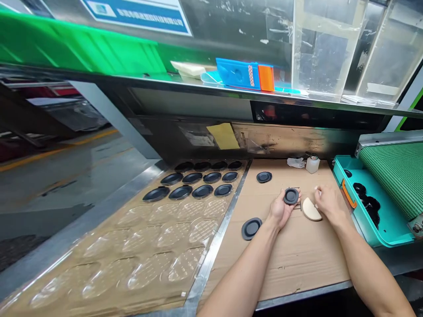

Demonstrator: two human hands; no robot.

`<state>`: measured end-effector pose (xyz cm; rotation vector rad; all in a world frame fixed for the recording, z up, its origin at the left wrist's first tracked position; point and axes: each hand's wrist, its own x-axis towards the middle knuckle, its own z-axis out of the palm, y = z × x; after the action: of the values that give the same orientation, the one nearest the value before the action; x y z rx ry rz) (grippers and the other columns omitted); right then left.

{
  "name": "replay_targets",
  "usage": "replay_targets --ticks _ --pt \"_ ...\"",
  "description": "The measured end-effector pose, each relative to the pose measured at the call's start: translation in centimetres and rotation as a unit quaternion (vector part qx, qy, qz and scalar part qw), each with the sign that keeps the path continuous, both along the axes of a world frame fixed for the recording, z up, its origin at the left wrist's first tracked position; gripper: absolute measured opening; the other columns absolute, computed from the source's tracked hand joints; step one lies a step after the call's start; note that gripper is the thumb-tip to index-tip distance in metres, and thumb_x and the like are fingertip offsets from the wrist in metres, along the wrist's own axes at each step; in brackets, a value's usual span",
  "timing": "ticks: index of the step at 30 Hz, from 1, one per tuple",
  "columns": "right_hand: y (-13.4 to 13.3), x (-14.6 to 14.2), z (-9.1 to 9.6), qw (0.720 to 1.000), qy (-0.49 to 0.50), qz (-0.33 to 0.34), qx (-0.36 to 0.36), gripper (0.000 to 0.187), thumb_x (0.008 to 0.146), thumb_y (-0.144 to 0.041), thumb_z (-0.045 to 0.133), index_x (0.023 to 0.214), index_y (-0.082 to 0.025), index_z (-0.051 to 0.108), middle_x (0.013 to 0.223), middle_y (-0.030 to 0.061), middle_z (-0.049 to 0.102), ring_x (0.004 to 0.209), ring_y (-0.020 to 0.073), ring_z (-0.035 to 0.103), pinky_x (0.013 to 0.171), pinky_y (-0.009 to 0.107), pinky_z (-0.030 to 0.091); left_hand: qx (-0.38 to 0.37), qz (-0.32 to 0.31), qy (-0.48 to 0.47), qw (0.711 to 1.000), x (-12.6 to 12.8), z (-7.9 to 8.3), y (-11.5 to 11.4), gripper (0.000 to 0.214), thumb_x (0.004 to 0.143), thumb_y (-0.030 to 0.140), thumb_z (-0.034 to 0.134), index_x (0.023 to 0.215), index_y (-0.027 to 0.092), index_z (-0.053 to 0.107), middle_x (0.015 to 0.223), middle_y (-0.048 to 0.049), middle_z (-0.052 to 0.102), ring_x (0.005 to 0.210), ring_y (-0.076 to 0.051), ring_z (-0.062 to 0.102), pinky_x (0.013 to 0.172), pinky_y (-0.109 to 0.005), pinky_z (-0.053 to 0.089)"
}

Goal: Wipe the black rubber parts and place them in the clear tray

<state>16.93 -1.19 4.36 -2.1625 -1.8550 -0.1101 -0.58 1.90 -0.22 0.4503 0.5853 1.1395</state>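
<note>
Above the brown cardboard [297, 255], my left hand [278, 210] is closed around a round black rubber-like part [291, 196], with its dished face turned up. To its right, my right hand [330, 203] has its fingers curled together. A small white bit shows at those fingertips, too small to name. Just beside that hand lies a cream half-round pad [309, 210]. Thin dark prongs [297, 207] show between the left hand and the pad. Two similar black parts lie flat on the cardboard, one farther back [264, 177] and one nearer [251, 228].
A clear blister tray [158, 237] on the left holds several black parts in its back rows. At the right, a teal bin [393, 235] with black pieces stands beside a green conveyor belt [396, 163]. A small white bottle [312, 164] and crumpled white tissue [295, 163] sit at the back.
</note>
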Motion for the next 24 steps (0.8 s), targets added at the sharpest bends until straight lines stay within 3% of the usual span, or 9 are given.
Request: replay_targets --ticks 3,7,9,11,14,16,20,24 --pt "-0.7 1.2 0.7 0.999 -0.036 0.008 0.001 0.028 0.098 -0.035 0.049 0.098 -0.017 0.071 0.104 0.0149 0.068 0.105 0.027 0.059 0.082 0.033 0.04 -0.014 -0.005 -0.016 1.0 -0.4 0.2 0.3 0.041 0.103 0.035 0.04 0.1 0.008 0.071 0.114 -0.0212 0.072 0.102 -0.026 0.071 0.088 -0.039 0.058" --pt "-1.9 -0.2 1.1 0.99 0.016 0.122 -0.076 0.032 0.09 -0.049 0.064 0.108 -0.023 0.067 0.108 0.009 0.067 0.098 0.0249 0.061 0.077 0.032 0.041 -0.026 0.01 -0.03 0.999 -0.9 0.5 0.5 0.045 0.104 0.037 0.036 0.1 0.009 0.07 0.113 -0.0211 0.072 0.104 -0.027 0.07 0.087 -0.041 0.059" --pt "-2.2 -1.1 0.9 0.979 0.025 0.165 -0.113 0.036 0.083 -0.045 0.072 0.111 -0.023 0.066 0.108 0.0079 0.067 0.097 0.0249 0.061 0.077 0.031 0.041 -0.031 0.014 -0.037 0.999 -1.0 0.6 0.6 0.047 0.104 0.038 0.035 0.098 0.008 0.07 0.113 -0.0209 0.072 0.101 -0.026 0.071 0.087 -0.038 0.058" --pt "-2.0 -1.9 0.2 0.979 0.046 0.182 -0.073 0.033 0.087 -0.039 0.069 0.115 -0.023 0.065 0.11 0.0084 0.066 0.101 0.025 0.06 0.082 0.032 0.043 -0.035 0.016 -0.042 0.998 -1.0 0.6 0.6 0.048 0.105 0.039 0.034 0.095 0.008 0.07 0.112 -0.02 0.073 0.098 -0.025 0.071 0.087 -0.036 0.057" --pt "-1.5 -3.2 -1.2 0.974 0.111 0.19 0.061 0.035 0.096 -0.036 0.058 0.128 -0.022 0.061 0.116 0.011 0.064 0.106 0.0254 0.058 0.09 0.036 0.045 -0.037 0.026 -0.051 0.998 -0.7 0.6 0.4 0.046 0.105 0.036 0.034 0.098 0.01 0.07 0.107 -0.0167 0.074 0.099 -0.024 0.071 0.091 -0.037 0.056" --pt "-1.5 -4.3 -2.1 0.963 0.123 0.217 0.105 0.037 0.098 -0.036 0.056 0.131 -0.022 0.061 0.12 0.0126 0.062 0.108 0.0264 0.057 0.091 0.038 0.046 -0.042 0.006 -0.059 0.997 -0.5 0.6 0.3 0.044 0.105 0.036 0.035 0.102 0.01 0.07 0.106 -0.0163 0.074 0.103 -0.024 0.07 0.095 -0.038 0.055" --pt "-1.7 -6.0 -2.9 0.952 0.066 0.284 0.088 0.035 0.099 -0.034 0.053 0.132 -0.027 0.062 0.128 0.0113 0.059 0.107 0.0271 0.053 0.09 0.04 0.047 -0.052 -0.06 -0.069 0.994 -0.9 0.6 0.0 0.049 0.104 0.04 0.034 0.103 0.008 0.071 0.11 -0.0187 0.073 0.106 -0.026 0.069 0.098 -0.038 0.053" --pt "-1.5 -6.3 -2.2 0.977 0.034 0.188 0.094 0.036 0.1 -0.034 0.05 0.132 -0.024 0.063 0.125 0.0141 0.061 0.106 0.0292 0.052 0.088 0.041 0.046 -0.047 -0.031 -0.041 0.998 -1.3 0.6 -0.1 0.038 0.104 0.03 0.038 0.102 0.01 0.07 0.103 -0.0146 0.075 0.098 -0.022 0.071 0.096 -0.038 0.055"
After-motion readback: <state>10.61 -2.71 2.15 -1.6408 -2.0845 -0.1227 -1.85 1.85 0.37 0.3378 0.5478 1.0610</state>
